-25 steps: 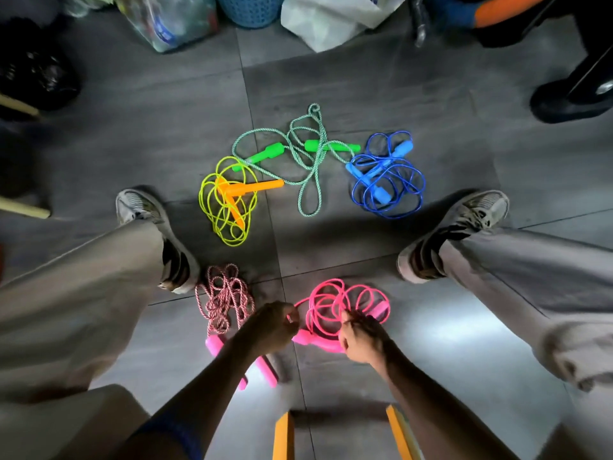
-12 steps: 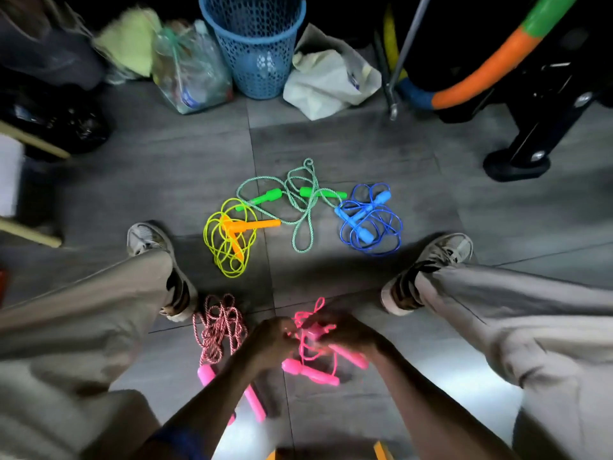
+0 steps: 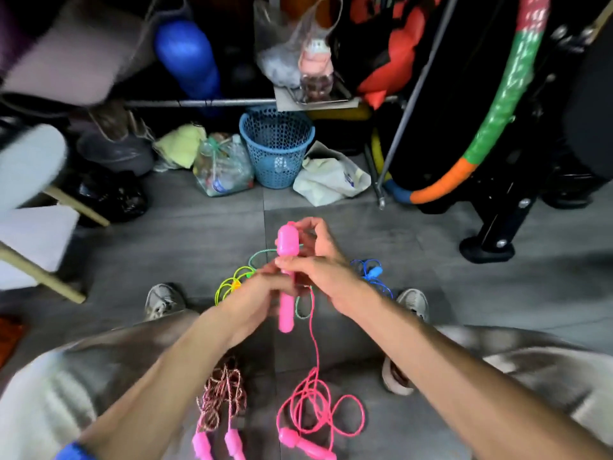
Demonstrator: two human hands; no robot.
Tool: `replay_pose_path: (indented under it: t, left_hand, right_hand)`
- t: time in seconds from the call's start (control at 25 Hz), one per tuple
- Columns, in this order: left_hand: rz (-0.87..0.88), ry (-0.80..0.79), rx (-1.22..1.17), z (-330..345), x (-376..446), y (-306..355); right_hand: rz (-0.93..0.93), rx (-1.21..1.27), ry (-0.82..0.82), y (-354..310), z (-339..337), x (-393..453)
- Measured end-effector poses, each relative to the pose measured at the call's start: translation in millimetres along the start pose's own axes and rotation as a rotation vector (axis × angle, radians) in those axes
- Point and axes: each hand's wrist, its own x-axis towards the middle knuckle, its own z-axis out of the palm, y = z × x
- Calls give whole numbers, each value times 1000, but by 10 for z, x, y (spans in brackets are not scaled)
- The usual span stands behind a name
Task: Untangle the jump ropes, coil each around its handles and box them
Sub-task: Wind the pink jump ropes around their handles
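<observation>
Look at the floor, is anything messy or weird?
Yes: the pink rope trails in loose loops from the raised handle, its other handle lying below. The twisted rope sits bunched, uncoiled. No box shows.

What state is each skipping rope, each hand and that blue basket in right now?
Pink rope: uncoiled, one handle lifted, other on floor.
Left hand: grips lifted handle.
Right hand: holds the same handle.
Braided rope: bundled on floor.
Yellow rope: on floor, partly hidden.
Blue basket: upright.

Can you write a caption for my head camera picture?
Both hands lift one pink handle while its pink rope trails to the floor.
</observation>
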Motion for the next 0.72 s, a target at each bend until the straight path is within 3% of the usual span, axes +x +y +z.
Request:
replay_pose_path:
  t: [0.2,0.32,0.4,0.52,0.64,0.72]
  left_hand:
    - [-4,34,333,-57,34,237]
    - [89,244,615,-134,239,94]
    - [218,399,804,-99,349,99]
    - [323,387,626,-79,381,210]
    - [420,362,412,-208,346,332]
    - [418,385,341,-273,311,360]
  right_hand:
    - [-61,-344,-24,-216,-146,-69]
    - [39,-589,-119,-248,-321,93]
    - [-23,-859,-77,-272,-376,205]
    - [-14,-1087,-40,-281,-302,308]
    - [142,-745,-144,-407,-244,364]
    - [204,-681,-242,-492,-279,388]
